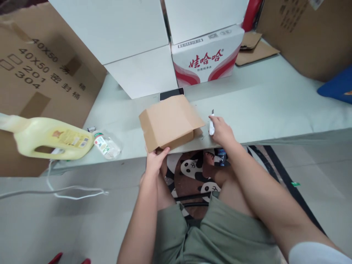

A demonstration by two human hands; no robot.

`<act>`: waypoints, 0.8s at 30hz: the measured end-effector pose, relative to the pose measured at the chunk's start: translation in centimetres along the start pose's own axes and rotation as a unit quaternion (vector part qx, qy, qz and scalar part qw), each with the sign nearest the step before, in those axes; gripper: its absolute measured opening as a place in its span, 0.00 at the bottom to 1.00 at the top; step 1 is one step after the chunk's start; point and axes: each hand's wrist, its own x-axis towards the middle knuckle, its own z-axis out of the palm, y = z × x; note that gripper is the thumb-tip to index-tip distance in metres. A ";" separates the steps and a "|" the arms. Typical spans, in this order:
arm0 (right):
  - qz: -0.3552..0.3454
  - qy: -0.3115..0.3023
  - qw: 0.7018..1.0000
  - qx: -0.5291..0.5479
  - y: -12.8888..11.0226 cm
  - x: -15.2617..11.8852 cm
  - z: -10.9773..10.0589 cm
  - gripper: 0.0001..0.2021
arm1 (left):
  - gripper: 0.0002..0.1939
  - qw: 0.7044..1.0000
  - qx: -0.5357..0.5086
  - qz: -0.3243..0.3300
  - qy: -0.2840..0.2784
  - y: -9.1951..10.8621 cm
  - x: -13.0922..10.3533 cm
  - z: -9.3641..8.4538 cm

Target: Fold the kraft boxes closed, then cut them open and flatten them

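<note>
A brown cardboard piece (173, 119) with folded flaps lies at the table's front edge, its near side raised. My left hand (156, 158) grips its near left corner, thumb on top and the other fingers hidden beneath. To the right of the cardboard, my right hand (222, 131) is closed around a white utility knife (211, 125). The knife's blade sticks out and points away from me, apart from the cardboard. Just behind the cardboard lies a dark-screened phone (172, 94), partly covered by it.
White boxes (143, 75) and a red-and-white water carton (206, 60) stand at the back. On the left are a large carton (46, 73), a yellow jug (55, 137) and a clear plastic bottle (107, 146). Flat cardboard (257, 55) lies back right, near another large carton (302, 36).
</note>
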 end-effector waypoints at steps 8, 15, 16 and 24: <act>-0.075 -0.093 0.987 0.111 -0.6 -1.1 -0.3 0.33 | 0.34 0.991 -0.097 -0.072 0.051 -0.1 0.0 -2.1; -0.201 -0.104 0.911 0.345 -2.2 -1.5 0.9 0.41 | 0.33 0.992 -0.086 -0.056 0.067 -0.8 0.2 -3.9; -0.191 -0.094 0.911 0.354 -2.4 -1.4 1.0 0.41 | 0.33 0.993 -0.085 -0.053 0.066 -0.8 0.2 -3.9; -0.227 -0.026 0.929 0.292 -2.2 -1.9 1.7 0.29 | 0.33 0.998 -0.038 -0.048 -0.018 0.3 -0.1 -4.8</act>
